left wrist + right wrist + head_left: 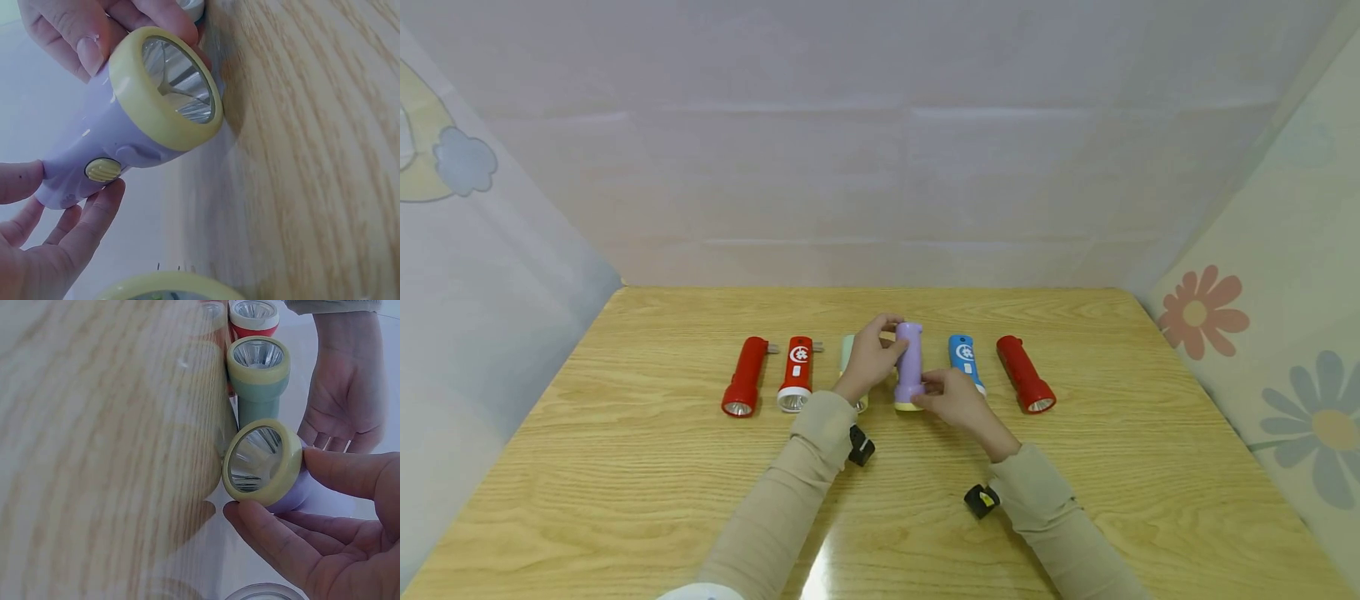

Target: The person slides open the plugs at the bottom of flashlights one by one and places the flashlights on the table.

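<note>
Both hands hold one purple flashlight [909, 360] with a pale yellow lens ring [139, 94], near the middle of the row. My left hand [871, 354] pinches its tail end between thumb and fingers. At the head end, my right hand [955, 398] grips the rim with thumb and fingertips. The left wrist view shows a ribbed yellow switch [103, 170] on the body's side and the lens facing the camera. Just left of it lies a mint green flashlight [258, 378], partly hidden behind my left hand in the head view. To the right is a blue flashlight [962, 354].
Two red flashlights lie on the left, one all red [748, 375] and one with a white rim [797, 371], both with plug prongs out. Another red flashlight [1026, 375] lies at the right end. The wooden table [625, 467] meets fabric-covered walls [880, 200] behind and at the sides.
</note>
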Tool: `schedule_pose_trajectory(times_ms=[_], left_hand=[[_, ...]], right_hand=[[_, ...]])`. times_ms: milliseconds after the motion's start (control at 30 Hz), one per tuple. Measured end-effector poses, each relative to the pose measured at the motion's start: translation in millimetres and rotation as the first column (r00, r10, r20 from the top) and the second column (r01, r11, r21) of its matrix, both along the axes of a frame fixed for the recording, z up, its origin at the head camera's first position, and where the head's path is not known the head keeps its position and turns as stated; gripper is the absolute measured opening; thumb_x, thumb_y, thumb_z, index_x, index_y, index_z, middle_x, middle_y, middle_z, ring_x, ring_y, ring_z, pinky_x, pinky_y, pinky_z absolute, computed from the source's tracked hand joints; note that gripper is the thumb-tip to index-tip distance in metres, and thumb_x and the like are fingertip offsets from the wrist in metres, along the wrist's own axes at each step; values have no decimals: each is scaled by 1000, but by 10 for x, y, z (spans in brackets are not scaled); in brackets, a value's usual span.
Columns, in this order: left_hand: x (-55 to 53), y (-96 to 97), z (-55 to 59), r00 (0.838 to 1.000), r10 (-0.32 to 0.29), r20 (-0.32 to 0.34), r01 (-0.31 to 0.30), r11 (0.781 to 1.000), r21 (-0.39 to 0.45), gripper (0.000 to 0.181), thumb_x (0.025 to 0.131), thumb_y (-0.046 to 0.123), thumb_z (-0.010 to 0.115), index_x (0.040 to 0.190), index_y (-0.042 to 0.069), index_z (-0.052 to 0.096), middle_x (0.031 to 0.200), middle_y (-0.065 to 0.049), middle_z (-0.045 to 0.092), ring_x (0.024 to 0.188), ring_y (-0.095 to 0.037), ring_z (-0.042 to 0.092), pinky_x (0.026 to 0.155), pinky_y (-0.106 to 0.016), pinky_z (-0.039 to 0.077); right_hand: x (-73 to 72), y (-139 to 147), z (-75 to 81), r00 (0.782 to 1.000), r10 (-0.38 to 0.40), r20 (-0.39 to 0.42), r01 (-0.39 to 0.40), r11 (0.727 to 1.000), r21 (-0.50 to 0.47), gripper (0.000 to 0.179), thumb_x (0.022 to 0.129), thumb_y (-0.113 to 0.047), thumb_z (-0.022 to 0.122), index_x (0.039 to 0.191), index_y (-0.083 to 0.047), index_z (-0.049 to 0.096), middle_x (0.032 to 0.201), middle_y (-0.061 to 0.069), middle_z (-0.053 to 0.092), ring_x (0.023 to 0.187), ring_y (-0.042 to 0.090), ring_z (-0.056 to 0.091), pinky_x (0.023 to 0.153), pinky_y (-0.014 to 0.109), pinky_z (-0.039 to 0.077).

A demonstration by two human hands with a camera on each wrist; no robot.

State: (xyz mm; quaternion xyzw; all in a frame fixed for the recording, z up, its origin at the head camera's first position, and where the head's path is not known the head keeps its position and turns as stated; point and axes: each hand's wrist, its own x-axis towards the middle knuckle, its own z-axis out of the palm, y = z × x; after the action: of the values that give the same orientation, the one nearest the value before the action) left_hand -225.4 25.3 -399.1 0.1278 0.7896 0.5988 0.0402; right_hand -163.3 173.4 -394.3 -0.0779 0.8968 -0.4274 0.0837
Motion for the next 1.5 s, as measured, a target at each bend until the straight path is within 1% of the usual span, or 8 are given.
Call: schedule_pose_trajectory(times_ms=[267, 433, 533, 800, 1100, 1300, 1500], left_hand=[[7, -9, 6, 999, -4, -39, 3, 1000, -16, 34, 88, 3, 58, 121, 1, 51, 114, -15, 54, 86, -25, 59, 64, -28, 52], [25, -19, 24, 998, -11, -61, 9, 999, -32, 34, 88, 4, 58, 121, 3, 52, 115, -13, 54, 91, -26, 58, 71, -30, 51], [33, -20, 30, 998, -12, -66, 10, 999, -37, 34, 88, 5, 59, 121, 5, 52, 115, -12, 54, 93, -26, 58, 72, -31, 51], [45, -19, 41, 997, -14, -73, 11, 999, -41, 33, 88, 5, 59, 120, 8, 52, 116, -10, 53, 95, -25, 57, 72, -32, 51], [56, -23, 47, 992, -19, -128, 14, 999, -46, 32, 87, 4, 60, 119, 4, 53, 114, -11, 54, 93, -25, 57, 72, -32, 51], [87, -32, 73, 988, -31, -153, 24, 999, -44, 31, 87, 3, 60, 117, 5, 53, 113, -11, 54, 93, -25, 58, 72, -32, 51], [107, -40, 90, 982, -38, -182, 32, 999, -34, 30, 85, 0, 61, 115, 4, 54, 113, -12, 54, 92, -26, 58, 72, -31, 51]], right_hand=[[-20, 1, -11, 1000, -8, 10, 8, 1000, 15, 35, 81, -4, 65, 112, 12, 58, 99, 20, 64, 91, 29, 62, 74, 36, 51], [-25, 3, -6, 1000, -3, 2, 3, 1000, 14, 35, 81, -4, 66, 111, 12, 58, 98, 20, 64, 91, 30, 62, 76, 38, 51], [-28, 3, -3, 1000, 2, 0, -2, 1000, 9, 36, 81, -4, 66, 111, 12, 57, 99, 20, 64, 91, 30, 62, 76, 38, 51], [-31, 4, 1, 1000, 5, -6, -5, 1000, 24, 37, 80, -4, 66, 112, 11, 56, 100, 21, 63, 92, 31, 61, 76, 38, 51], [-32, -9, 30, 999, -15, 40, 14, 1000, 23, 41, 81, -5, 66, 117, 11, 53, 105, 22, 62, 95, 32, 60, 75, 38, 51], [-46, -8, 23, 1000, -5, 24, 4, 1000, 31, 42, 80, -5, 67, 117, 10, 53, 104, 21, 62, 94, 32, 60, 77, 39, 51], [-58, 3, 10, 1000, 14, 5, -14, 999, 31, 43, 79, -4, 68, 116, 11, 53, 105, 21, 62, 95, 32, 60, 79, 41, 50]])
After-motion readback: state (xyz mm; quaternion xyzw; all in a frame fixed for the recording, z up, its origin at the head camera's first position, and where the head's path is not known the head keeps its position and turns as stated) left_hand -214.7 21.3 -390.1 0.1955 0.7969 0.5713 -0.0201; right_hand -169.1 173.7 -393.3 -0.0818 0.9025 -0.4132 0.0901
